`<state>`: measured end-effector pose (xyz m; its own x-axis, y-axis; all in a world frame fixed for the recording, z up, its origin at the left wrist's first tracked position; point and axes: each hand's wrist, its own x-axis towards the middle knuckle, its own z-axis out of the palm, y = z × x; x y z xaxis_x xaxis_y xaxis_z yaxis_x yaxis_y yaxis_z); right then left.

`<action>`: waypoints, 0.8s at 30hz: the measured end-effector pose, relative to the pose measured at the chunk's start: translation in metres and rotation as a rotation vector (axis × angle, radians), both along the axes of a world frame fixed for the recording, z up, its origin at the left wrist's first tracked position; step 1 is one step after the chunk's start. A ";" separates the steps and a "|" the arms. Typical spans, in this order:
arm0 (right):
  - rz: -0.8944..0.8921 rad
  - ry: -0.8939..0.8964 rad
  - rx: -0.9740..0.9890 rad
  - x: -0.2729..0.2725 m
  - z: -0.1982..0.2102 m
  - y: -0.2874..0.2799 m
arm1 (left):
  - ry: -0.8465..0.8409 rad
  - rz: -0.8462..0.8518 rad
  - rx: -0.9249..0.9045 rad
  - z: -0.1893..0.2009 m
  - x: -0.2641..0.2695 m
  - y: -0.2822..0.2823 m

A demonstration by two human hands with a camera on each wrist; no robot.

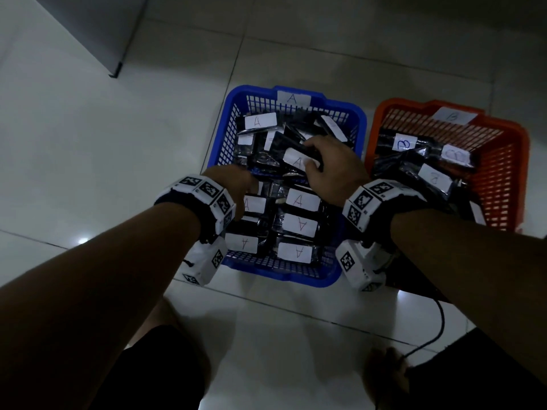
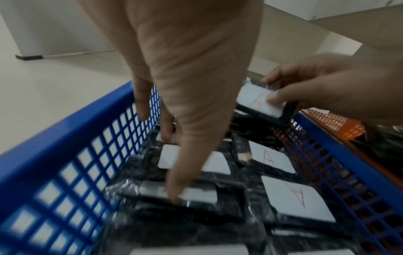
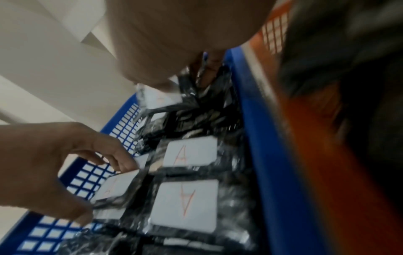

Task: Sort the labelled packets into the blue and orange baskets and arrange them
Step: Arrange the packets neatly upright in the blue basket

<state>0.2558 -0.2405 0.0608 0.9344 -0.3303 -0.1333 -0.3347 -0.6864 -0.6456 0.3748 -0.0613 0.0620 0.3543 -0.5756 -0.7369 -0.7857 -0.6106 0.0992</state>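
Observation:
The blue basket (image 1: 236, 97), tagged A, holds several black packets with white A labels: neat rows at the near end, a loose heap at the far end. My right hand (image 1: 310, 161) grips one A packet (image 1: 296, 159) over that heap, thumb on its label (image 2: 257, 101). My left hand (image 1: 236, 187) reaches into the near left part of the basket. It spans an A packet (image 2: 196, 162) in the row, with fingertips (image 2: 167, 134) at its far edge and thumb at its near edge. The orange basket (image 1: 521, 161), tagged B, holds several B packets (image 1: 405, 143).
Both baskets stand side by side on a pale tiled floor. A grey cabinet (image 1: 88, 34) stands at the far left. A black cable (image 1: 438, 321) runs over the floor at the near right, beside my legs.

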 end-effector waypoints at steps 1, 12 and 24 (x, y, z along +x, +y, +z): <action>0.010 -0.015 0.032 0.000 0.003 -0.001 | 0.035 0.011 0.009 0.001 0.003 -0.003; 0.345 0.447 -0.043 -0.019 0.002 0.007 | -0.280 0.468 -0.418 -0.003 0.029 -0.052; -0.113 0.099 -0.268 0.018 -0.010 -0.022 | -0.214 0.638 -0.449 -0.024 0.022 -0.069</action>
